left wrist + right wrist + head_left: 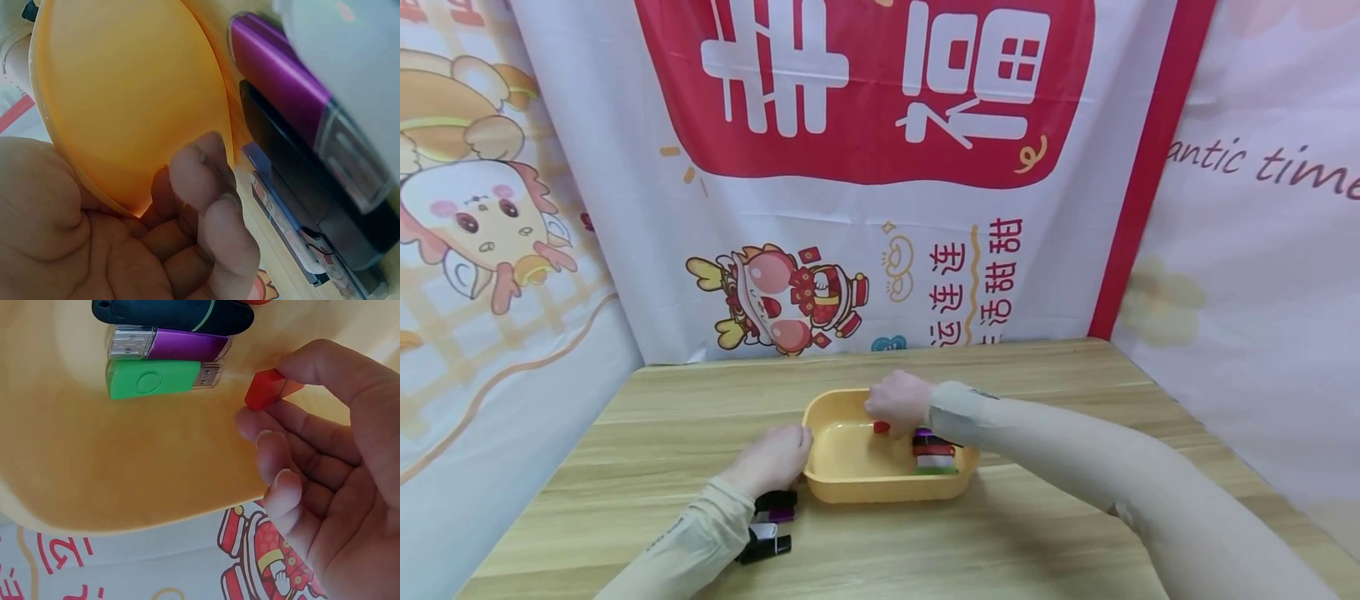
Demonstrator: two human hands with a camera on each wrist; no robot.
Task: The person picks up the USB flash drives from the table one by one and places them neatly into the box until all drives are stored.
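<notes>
A yellow plastic basin (891, 492) stands on the table, and my left hand (775, 458) holds its left end, with the thumb at the rim and curled fingers against the outer wall. My right hand (898, 402) is inside the basin near the back wall. Between thumb and index finger it pinches a red USB stick (265, 389), the other fingers loosely bent. Beside it, a row of USB sticks lies on the basin floor, including a green one (153, 378), a purple one (190, 345) and a dark one (172, 312).
More USB sticks lie on the table by my left wrist: a purple one (278, 69), a white one (763, 531) and a black one (765, 548) among them. My left sleeve partly covers this group. Behind the wooden table (1037, 533) hangs a printed cloth (880, 200).
</notes>
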